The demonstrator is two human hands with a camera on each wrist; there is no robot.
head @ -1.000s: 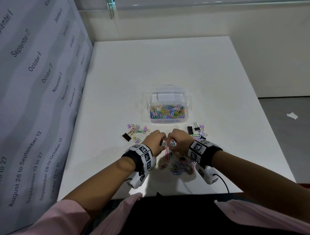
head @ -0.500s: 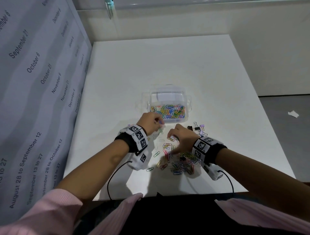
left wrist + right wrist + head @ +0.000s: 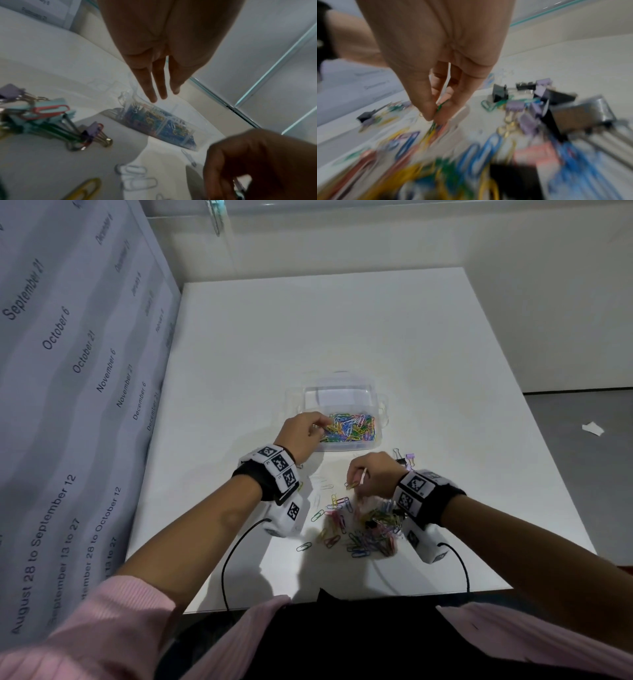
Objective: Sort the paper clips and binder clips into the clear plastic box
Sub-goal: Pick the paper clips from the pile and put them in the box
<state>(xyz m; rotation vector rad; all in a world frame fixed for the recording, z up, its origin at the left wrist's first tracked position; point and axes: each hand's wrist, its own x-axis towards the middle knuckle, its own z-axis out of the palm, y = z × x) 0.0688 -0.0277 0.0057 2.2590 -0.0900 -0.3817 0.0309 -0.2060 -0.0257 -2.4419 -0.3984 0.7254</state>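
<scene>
The clear plastic box stands mid-table, and its near compartment holds several coloured paper clips. My left hand hovers over the box's near left corner. In the left wrist view its fingers are straight above the box and hold nothing. My right hand is just above the loose pile of paper clips. Thumb and fingers of that hand pinch a few green and yellow paper clips. Binder clips lie right of the hand, and more binder clips lie left of the box.
A panel printed with dates walls off the table's left side. The white table stretches far beyond the box. Black cables run from both wrists over the near edge. A paper scrap lies on the floor at the right.
My left hand has gone from the loose pile up to the box and its fingers have straightened. My right hand has stayed by the pile, shifting slightly right while pinching clips.
</scene>
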